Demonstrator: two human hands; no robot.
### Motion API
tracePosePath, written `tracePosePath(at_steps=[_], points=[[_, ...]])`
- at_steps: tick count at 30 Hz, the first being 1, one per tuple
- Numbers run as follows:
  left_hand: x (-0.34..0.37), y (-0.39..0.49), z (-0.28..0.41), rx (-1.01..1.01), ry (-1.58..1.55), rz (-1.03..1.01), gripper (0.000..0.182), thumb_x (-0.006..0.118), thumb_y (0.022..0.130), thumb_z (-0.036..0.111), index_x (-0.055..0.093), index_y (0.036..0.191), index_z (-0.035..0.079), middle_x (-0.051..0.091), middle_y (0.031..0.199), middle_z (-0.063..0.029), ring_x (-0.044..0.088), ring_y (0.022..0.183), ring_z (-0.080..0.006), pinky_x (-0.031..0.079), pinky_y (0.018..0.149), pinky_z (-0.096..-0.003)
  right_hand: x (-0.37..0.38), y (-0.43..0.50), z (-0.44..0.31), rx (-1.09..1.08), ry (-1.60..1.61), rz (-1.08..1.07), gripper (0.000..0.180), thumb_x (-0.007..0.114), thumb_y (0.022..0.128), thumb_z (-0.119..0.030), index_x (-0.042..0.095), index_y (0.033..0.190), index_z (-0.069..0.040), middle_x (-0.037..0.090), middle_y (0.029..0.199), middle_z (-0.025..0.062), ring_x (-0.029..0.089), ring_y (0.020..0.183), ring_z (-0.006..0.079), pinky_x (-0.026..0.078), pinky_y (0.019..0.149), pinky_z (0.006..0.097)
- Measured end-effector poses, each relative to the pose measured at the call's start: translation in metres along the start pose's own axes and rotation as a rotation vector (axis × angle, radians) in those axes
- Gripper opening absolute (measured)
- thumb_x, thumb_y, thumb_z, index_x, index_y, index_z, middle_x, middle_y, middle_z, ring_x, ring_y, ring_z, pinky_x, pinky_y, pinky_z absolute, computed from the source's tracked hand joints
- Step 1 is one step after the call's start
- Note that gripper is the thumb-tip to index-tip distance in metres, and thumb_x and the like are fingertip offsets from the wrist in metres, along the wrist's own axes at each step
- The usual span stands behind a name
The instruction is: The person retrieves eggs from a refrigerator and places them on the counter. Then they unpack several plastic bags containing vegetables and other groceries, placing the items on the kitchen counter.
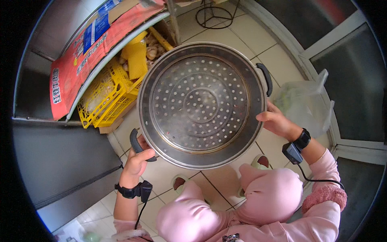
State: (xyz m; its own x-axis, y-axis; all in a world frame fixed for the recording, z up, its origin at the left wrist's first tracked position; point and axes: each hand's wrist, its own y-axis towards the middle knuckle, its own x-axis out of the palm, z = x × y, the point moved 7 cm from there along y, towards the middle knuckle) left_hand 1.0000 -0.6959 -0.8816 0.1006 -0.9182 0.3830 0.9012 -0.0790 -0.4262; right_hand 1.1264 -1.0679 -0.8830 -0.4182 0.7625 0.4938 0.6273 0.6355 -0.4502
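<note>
A round metal steamer tier (201,104) with a perforated bottom and two black side handles is held up before me, over the tiled floor. At its lower left, my left hand (135,161) grips one black handle (139,144), with the thumb over it. My right hand (276,121) holds the rim on the right side, just below the other black handle (265,79), thumb on the rim's edge. No food shows inside the tier; small reddish specks lie on its perforated bottom.
Yellow plastic crates (113,101), a yellow mesh bag (135,57) and garlic bulbs (153,50) are at the left, beneath a red cardboard-covered shelf (87,66). A black wire stand (214,17) is beyond. A plastic bag with greens (305,106) lies right, beside framed glass panels (350,81).
</note>
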Motion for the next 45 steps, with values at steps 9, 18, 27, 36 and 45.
tracePosePath(at_steps=[9, 18, 27, 36, 45], points=[[0.012, 0.031, 0.001, -0.165, -0.311, 0.030, 0.049, 0.067, 0.081, 0.026, 0.058, 0.125, 0.005, 0.061, 0.125, -0.0099, 0.054, 0.119, -0.0276, 0.041, 0.104, -0.0480, -0.020, -0.062, -0.121, -0.275, -0.773, 0.272, 0.091, 0.063, 0.088, -0.056, 0.031, 0.145, 0.008, 0.039, 0.147, 0.0242, 0.041, 0.135, 0.0315, 0.033, 0.113, 0.0386], [0.107, 0.098, 0.048, -0.077, -0.174, -0.033, 0.026, 0.067, 0.087, 0.028, 0.062, 0.100, 0.006, 0.062, 0.114, -0.0094, 0.054, 0.113, -0.0262, 0.045, 0.099, -0.0415, -0.241, -0.200, -0.293, -0.613, -0.814, 1.157, 0.077, 0.065, 0.091, -0.040, 0.035, 0.144, 0.006, 0.044, 0.144, 0.0243, 0.044, 0.133, 0.0308, 0.037, 0.108, 0.0394], [0.153, 0.111, 0.059, -0.136, 0.030, -0.003, 0.038, 0.064, 0.086, 0.029, 0.061, 0.116, 0.005, 0.067, 0.104, -0.0060, 0.060, 0.099, -0.0195, 0.043, 0.094, -0.0384, -0.328, -0.169, -0.395, -0.648, -0.830, 1.450, 0.052, 0.066, 0.087, -0.044, 0.066, 0.095, 0.008, 0.067, 0.087, 0.0179, 0.061, 0.081, 0.0258, 0.046, 0.073, 0.0408], [0.136, 0.112, 0.018, -0.222, -0.035, 0.045, 0.055, 0.073, 0.078, 0.028, 0.056, 0.123, 0.002, 0.066, 0.108, -0.0075, 0.061, 0.099, -0.0199, 0.046, 0.088, -0.0342, -0.306, -0.112, -0.419, -0.792, -0.896, 1.572, 0.072, 0.065, 0.080, -0.065, 0.068, 0.085, 0.007, 0.067, 0.085, 0.0165, 0.063, 0.085, 0.0270, 0.047, 0.078, 0.0385], [0.156, 0.114, 0.051, -0.140, 0.023, 0.102, 0.054, 0.073, 0.078, 0.030, 0.057, 0.119, 0.001, 0.065, 0.101, -0.0071, 0.060, 0.089, -0.0170, 0.046, 0.082, -0.0323, -0.235, 0.052, -0.455, -0.786, -0.699, 0.393, 0.078, 0.041, 0.100, -0.055, 0.019, 0.152, 0.000, 0.037, 0.149, 0.0236, 0.045, 0.133, 0.0283, 0.039, 0.109, 0.0379]])
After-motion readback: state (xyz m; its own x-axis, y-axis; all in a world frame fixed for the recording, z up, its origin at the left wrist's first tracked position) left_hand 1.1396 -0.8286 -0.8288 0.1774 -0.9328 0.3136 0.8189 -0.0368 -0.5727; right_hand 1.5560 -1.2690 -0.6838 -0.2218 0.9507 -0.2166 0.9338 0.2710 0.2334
